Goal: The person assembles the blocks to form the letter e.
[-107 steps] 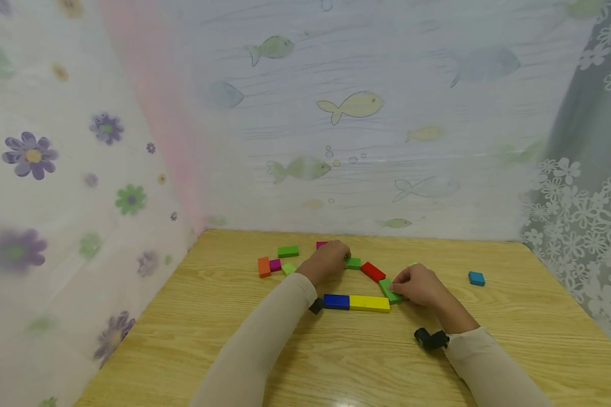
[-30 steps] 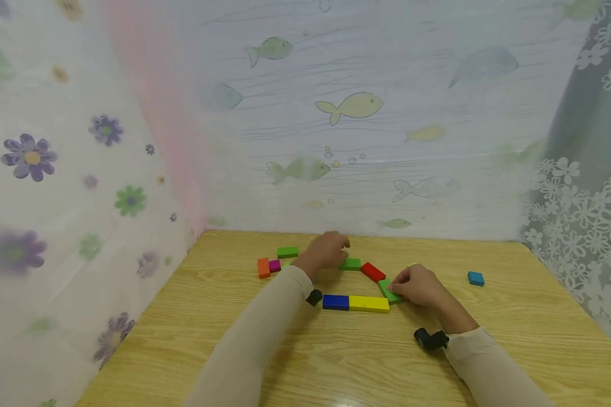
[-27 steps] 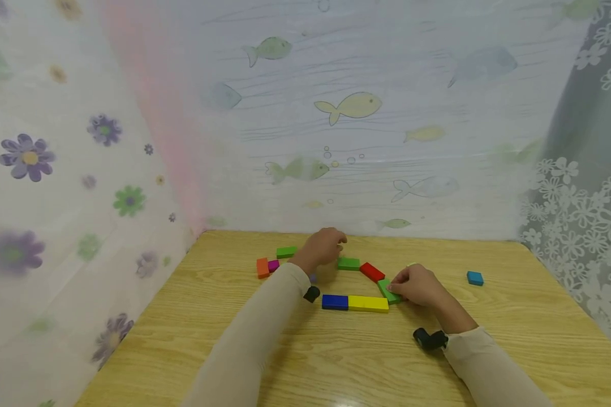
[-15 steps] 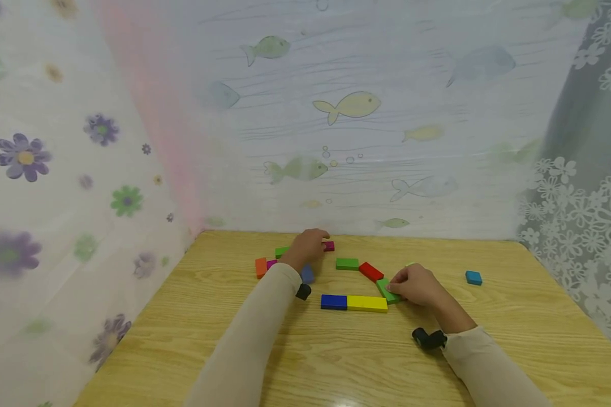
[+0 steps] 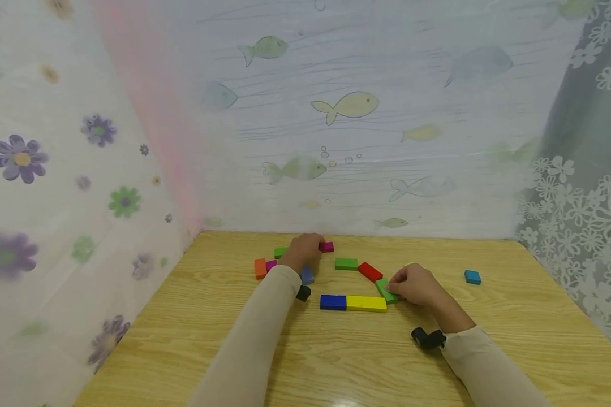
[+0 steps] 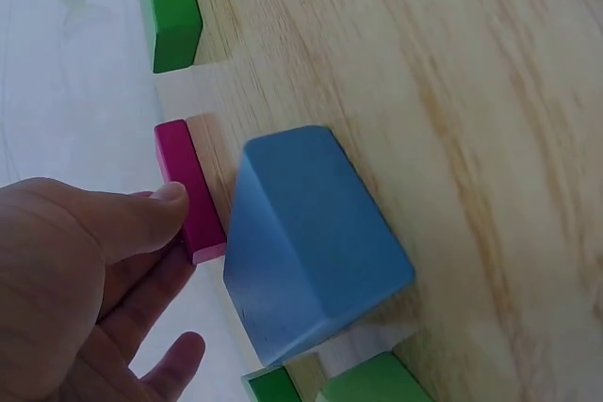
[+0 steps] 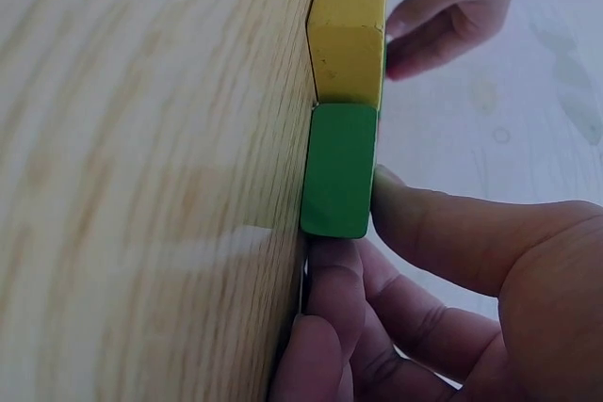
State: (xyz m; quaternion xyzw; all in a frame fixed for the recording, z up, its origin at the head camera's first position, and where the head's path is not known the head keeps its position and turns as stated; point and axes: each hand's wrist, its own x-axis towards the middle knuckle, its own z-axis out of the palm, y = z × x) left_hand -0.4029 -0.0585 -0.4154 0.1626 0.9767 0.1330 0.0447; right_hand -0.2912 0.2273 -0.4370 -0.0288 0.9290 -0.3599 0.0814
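Note:
Toward the back of the table, my left hand [image 5: 304,251] pinches the left end of a magenta block [image 5: 327,247]; the left wrist view has the thumb lying on its face. A light blue block [image 6: 320,223] sits close by, partly behind the wrist in the head view. My right hand [image 5: 417,285] holds a slanted green block [image 5: 386,291] between thumb and fingers, at the end of a long yellow block [image 5: 366,303]. A dark blue block [image 5: 333,302] continues that row leftward. A red block [image 5: 370,271] and another green block [image 5: 346,264] curve back from the held one.
An orange block [image 5: 260,268], a small magenta block [image 5: 271,265] and a green block [image 5: 281,252] lie left of my left hand. One teal-blue block [image 5: 472,277] is apart on the right. A patterned curtain [image 5: 356,169] hangs behind the wooden table [image 5: 529,328].
My left hand has gone left from near the back green block and taken hold of the magenta block. The light blue block has come into view. My right hand keeps its place.

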